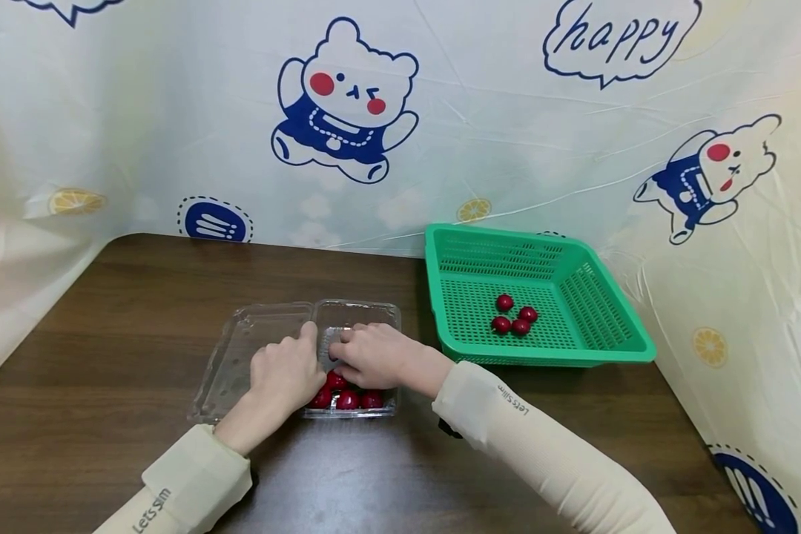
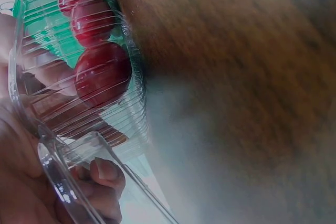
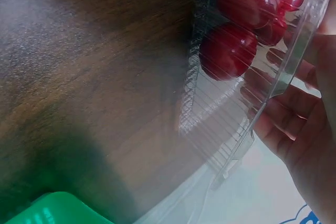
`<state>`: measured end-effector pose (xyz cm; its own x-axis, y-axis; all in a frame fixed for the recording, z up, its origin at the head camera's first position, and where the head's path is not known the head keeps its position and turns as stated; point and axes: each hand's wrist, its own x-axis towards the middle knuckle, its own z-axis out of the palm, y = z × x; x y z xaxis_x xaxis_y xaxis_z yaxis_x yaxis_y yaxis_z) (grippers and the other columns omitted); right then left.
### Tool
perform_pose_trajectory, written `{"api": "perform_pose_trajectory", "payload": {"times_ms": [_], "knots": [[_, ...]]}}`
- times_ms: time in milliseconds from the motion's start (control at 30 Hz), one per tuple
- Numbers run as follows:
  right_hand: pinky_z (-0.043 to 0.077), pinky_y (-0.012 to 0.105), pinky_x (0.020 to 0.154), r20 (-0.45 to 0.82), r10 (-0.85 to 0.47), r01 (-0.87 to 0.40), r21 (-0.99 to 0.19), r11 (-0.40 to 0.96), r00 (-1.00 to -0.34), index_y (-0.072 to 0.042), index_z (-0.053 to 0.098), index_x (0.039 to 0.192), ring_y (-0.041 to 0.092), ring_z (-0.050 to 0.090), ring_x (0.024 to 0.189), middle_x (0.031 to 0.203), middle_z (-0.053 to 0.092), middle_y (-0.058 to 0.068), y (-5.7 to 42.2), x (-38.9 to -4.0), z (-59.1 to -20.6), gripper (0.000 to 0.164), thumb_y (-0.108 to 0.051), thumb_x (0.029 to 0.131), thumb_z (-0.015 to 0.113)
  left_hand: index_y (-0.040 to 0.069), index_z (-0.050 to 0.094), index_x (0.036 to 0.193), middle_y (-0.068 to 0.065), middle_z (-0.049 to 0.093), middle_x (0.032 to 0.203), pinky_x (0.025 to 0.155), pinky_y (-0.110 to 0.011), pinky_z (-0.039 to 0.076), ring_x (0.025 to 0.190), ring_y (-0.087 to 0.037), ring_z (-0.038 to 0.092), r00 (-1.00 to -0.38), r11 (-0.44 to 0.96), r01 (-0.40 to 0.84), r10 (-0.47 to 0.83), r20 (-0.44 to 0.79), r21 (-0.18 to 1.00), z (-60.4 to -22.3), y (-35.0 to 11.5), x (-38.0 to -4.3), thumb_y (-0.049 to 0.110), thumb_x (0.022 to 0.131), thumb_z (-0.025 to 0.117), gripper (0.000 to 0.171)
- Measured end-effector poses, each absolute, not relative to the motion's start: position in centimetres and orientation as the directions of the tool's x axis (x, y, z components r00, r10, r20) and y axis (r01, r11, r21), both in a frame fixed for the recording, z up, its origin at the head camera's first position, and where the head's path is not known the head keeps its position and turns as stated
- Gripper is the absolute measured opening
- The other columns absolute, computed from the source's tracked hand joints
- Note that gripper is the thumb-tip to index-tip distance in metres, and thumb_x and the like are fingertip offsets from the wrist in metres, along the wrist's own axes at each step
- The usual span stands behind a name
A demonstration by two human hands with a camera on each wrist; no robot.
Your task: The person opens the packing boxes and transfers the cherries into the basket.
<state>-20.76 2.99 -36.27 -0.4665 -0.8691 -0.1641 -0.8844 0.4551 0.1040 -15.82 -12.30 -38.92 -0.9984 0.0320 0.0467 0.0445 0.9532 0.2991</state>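
Red fruits (image 1: 347, 400) sit in the near end of a clear box (image 1: 367, 311) on the tabletop (image 1: 347, 475). The left hand (image 1: 287, 371) grips its hinged edge; the right hand (image 1: 380, 356) reaches inside, its grip unclear. Farther right, a basket (image 1: 547, 356) holds four more.

Word "happy": stood in blue script inside speech bubble (image 1: 622, 41), upper right of patterned cloth (image 1: 480, 126). Wording "Let's slim": stood in dark letters on left sleeve (image 1: 190, 478); same wording on right sleeve (image 1: 547, 449). White marks resembling exclamation points: stood on blue oval (image 1: 215, 221), cloth's lower left.
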Motion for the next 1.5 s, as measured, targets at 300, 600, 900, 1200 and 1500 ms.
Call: {"api": "perform_pose_trajectory", "payload": {"times_ms": [300, 600, 900, 1200, 1500], "knots": [[0.058, 0.033, 0.073, -0.073, -0.905, -0.907, 0.025, 0.419, -0.420, -0.014, 0.068, 0.103, 0.015, 0.064, 0.086, 0.102, 0.070, 0.002, 3.5, -20.6, -36.7, 0.020, -0.027, 0.092, 0.059, 0.001, 0.048, 0.091, -0.028, 0.068, 0.072, 0.048, -0.052, 0.047, 0.059, -0.045, 0.063, -0.998, 0.954, 0.048, 0.033, 0.055, 0.296, -38.9, -12.3, -15.9, 0.014, 0.074, 0.059, 0.024], [0.057, 0.031, 0.068, -0.034, -0.922, -0.923, 0.022, 0.385, -0.385, -0.013, 0.066, 0.095, 0.013, 0.063, 0.077, 0.089, 0.068, 0.001, 3.6, -20.3, -37.6, 0.020, -0.032, 0.091, 0.061, 0.001, 0.047, 0.091, -0.030, 0.068, 0.073, 0.048, -0.053, 0.046, 0.060, -0.046, 0.063, -0.997, 0.954, 0.049, 0.032, 0.064, 0.296, -39.0, -12.3, -15.8, 0.018, 0.078, 0.060, 0.025], [0.058, 0.031, 0.068, -0.057, -0.914, -0.915, 0.051, 0.400, -0.402, -0.013, 0.065, 0.099, 0.014, 0.063, 0.080, 0.090, 0.067, 0.002, 3.5, -20.0, -38.0, 0.020, -0.030, 0.090, 0.062, 0.001, 0.047, 0.091, -0.030, 0.068, 0.074, 0.048, -0.053, 0.046, 0.060, -0.046, 0.063, -0.998, 0.953, 0.043, 0.026, 0.059, 0.301, -38.9, -12.2, -15.9, 0.013, 0.076, 0.057, 0.021], [0.057, 0.030, 0.061, -0.083, -0.901, -0.905, 0.055, 0.422, -0.426, -0.014, 0.063, 0.102, 0.015, 0.062, 0.074, 0.089, 0.064, 0.003, 3.7, -20.2, -38.3, 0.016, -0.023, 0.089, 0.062, 0.001, 0.047, 0.091, -0.030, 0.068, 0.073, 0.047, -0.053, 0.046, 0.059, -0.046, 0.062, -0.997, 0.953, 0.050, 0.031, 0.066, 0.299, -38.9, -12.2, -15.8, 0.010, 0.074, 0.056, 0.021], [0.058, 0.030, 0.064, -0.117, -0.886, -0.892, 0.131, 0.433, -0.448, -0.014, 0.063, 0.106, 0.016, 0.064, 0.075, 0.099, 0.063, 0.005, 3.3, -20.3, -38.7, 0.020, -0.027, 0.092, 0.060, 0.000, 0.048, 0.092, -0.030, 0.069, 0.074, 0.048, -0.054, 0.046, 0.060, -0.047, 0.063, -0.997, 0.951, 0.053, 0.032, 0.074, 0.303, -38.9, -12.2, -15.7, 0.010, 0.074, 0.056, 0.022]]}}
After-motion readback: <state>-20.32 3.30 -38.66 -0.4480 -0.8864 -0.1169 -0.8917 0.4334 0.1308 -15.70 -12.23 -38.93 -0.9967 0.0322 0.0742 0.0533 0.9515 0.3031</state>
